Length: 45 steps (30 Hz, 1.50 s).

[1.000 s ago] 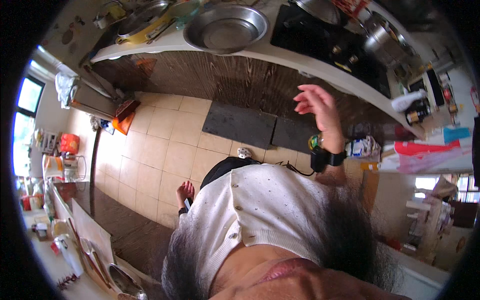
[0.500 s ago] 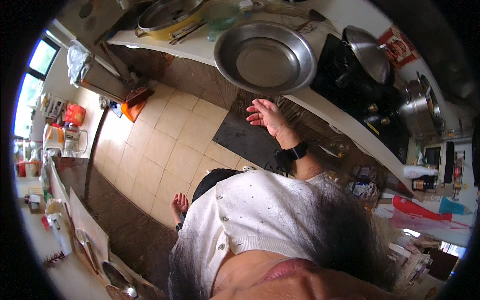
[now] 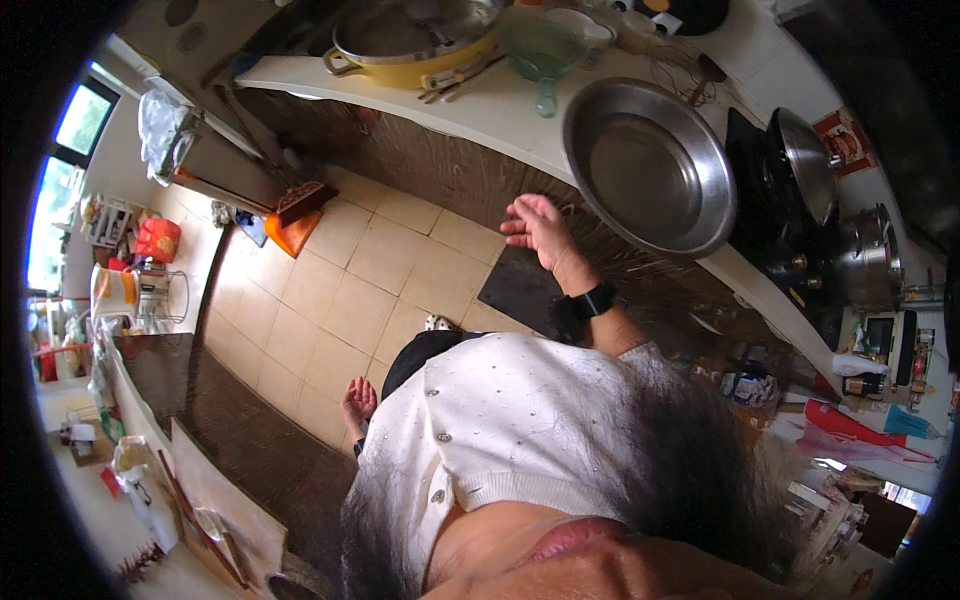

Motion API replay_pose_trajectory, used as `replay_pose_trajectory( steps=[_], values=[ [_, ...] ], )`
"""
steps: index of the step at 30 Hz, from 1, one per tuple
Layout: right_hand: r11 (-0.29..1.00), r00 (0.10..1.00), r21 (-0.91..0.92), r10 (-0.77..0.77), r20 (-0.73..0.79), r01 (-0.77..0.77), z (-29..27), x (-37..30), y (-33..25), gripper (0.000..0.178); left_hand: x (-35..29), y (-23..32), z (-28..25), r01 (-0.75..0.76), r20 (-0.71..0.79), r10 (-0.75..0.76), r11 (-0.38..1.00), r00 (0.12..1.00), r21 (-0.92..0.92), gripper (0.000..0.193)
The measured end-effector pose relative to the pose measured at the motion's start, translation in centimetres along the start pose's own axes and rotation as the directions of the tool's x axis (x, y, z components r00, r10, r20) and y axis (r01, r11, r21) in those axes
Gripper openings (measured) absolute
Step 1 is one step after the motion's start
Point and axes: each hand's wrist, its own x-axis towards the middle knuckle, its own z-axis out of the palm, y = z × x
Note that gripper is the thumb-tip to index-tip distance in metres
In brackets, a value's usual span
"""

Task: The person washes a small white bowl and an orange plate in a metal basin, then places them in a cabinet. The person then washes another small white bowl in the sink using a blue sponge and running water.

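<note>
My right hand (image 3: 538,232) hangs in the air in front of the counter, holding nothing, its fingers loosely stretched and a little apart. A dark band circles that wrist. Nearest to it is a wide steel basin (image 3: 648,165), which rests on the counter edge and overhangs it slightly; a gap separates hand and basin. Low at my side, over the tiled floor, my left hand (image 3: 359,403) is open with its fingers loosely bent and nothing visible in it. Left of the basin, a translucent green strainer-like bowl with a handle (image 3: 545,62) lies on the counter.
A yellow pan (image 3: 415,62) stands further left on the white counter (image 3: 490,120). To the right are a black stove (image 3: 760,215), a lidded wok (image 3: 805,165) and a steel pot (image 3: 872,262). An orange dustpan (image 3: 292,235) and a dark mat (image 3: 525,292) lie on the floor.
The view has turned left, so the counter, basin and stove now appear farther right. My right hand keeps its loose pose and is now left of the basin in the picture. Neither hand has taken anything.
</note>
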Motion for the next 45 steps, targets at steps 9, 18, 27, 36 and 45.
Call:
replay_pose_trajectory(
  steps=[9,18,27,36,45],
  values=[
    [-0.069,0.285,-0.954,-0.946,0.156,0.293,7.0,8.2,-5.8,0.055,6.6,13.2,2.3,-0.093,-0.027,0.096,0.991,0.995,0.091,0.041],
    [0.048,0.721,-0.905,-0.587,-0.368,-0.422,6.3,15.9,-13.5,0.046,14.8,18.6,8.7,-0.028,-0.007,0.029,0.997,1.0,0.072,0.04],
    [0.272,0.688,-0.84,-0.483,-0.542,-0.47,6.8,19.2,-13.4,0.043,22.6,23.0,17.5,-0.02,0.108,-0.001,0.982,0.994,0.186,0.039],
    [0.416,0.464,-0.847,-0.71,-0.53,-0.332,6.9,19.5,-10.1,0.031,29.0,25.6,25.2,0.106,0.427,-0.248,0.938,0.87,0.33,0.025],
    [0.5,0.348,-0.768,-0.692,-0.632,-0.4,7.7,21.6,-11.0,0.036,32.8,29.2,28.9,0.197,0.349,-0.311,0.925,0.884,0.325,0.027]
  ],
)
